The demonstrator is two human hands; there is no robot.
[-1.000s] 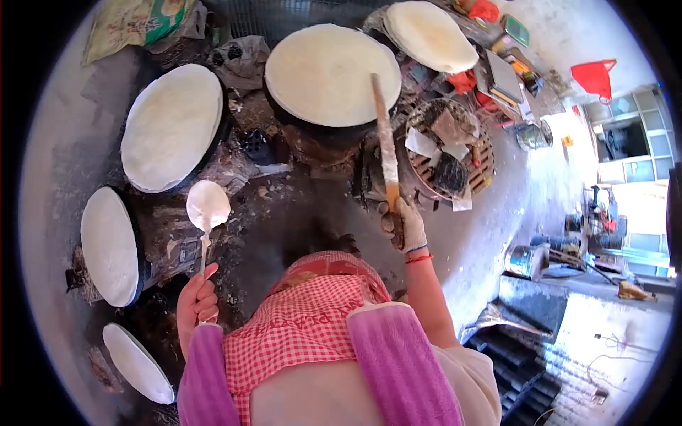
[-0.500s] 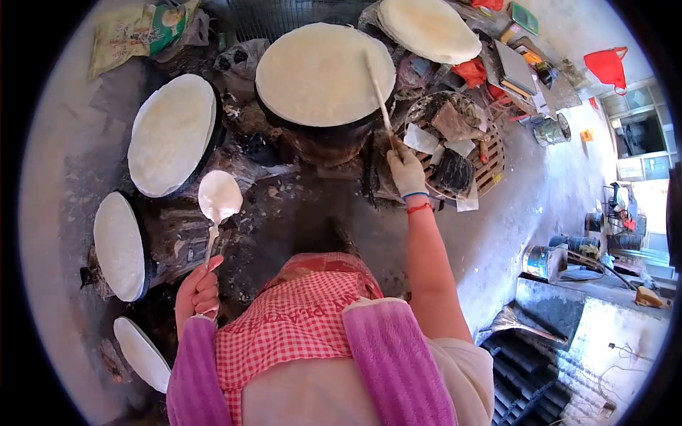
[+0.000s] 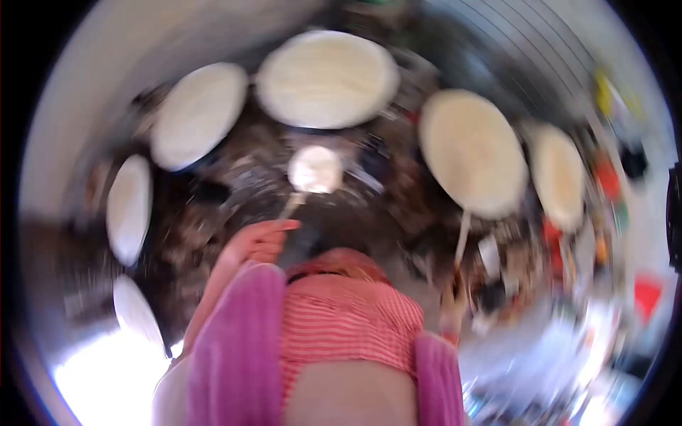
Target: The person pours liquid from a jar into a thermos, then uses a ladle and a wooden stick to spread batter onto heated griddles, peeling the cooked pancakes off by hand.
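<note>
Left hand holds a batter-coated ladle near round griddles.

Ladle before the middle griddle (stick to its right)

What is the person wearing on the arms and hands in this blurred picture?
Both forearms carry loose pink-purple sleeve covers: left sleeve cover, right sleeve cover. The left hand looks bare. The right hand is too blurred to tell whether it is gloved.

blurred ladle in left hand
</note>
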